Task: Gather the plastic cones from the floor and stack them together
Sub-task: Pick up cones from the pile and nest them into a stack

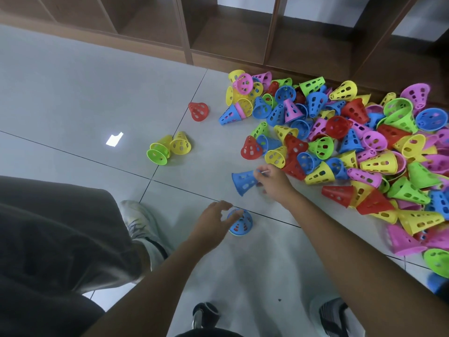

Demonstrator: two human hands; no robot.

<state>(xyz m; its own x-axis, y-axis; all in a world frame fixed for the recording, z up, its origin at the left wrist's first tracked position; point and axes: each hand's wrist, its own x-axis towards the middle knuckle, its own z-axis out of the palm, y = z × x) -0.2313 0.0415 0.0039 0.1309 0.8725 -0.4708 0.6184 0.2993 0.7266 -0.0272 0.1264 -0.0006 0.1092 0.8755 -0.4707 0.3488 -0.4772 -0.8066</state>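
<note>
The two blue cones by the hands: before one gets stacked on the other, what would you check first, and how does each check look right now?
1. Right hand has its blue cone: ok, fingers pinch its narrow end.
2. Held cone turned wide mouth down for stacking: not ok, it lies sideways, mouth to the left.
3. Standing blue cone upright on the floor: ok, wide rim down.
4. Left hand steadies that cone: cannot tell, fingers curl at its top but contact is unclear.
5. Colours match: ok, both blue.
6. Space around the standing cone: ok, the big pile lies apart to the right.
</note>
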